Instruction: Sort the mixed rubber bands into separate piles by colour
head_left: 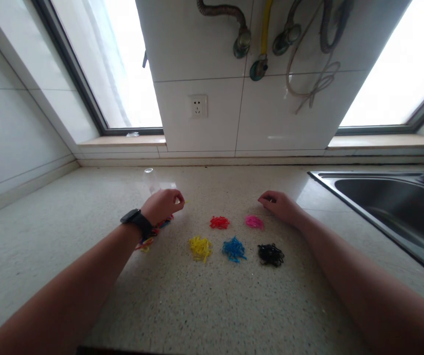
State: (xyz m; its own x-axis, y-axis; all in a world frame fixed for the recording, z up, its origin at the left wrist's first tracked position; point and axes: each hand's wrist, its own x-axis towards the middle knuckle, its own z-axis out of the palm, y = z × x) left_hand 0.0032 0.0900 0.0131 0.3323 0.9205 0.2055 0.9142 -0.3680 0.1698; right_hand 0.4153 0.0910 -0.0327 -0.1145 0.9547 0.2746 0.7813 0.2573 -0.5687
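Poking toward three o'clock, a yellow strand (187, 201) sits pinched by the left hand (163, 204); a light grip should suit it. At that hand's five o'clock lies a yellow pile (199, 248). The right hand (280, 206) curls its fingers, closed or not, I cannot tell.

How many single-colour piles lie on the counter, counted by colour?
Red pile: 1
Pink pile: 1
Yellow pile: 1
Blue pile: 1
Black pile: 1
Total: 5
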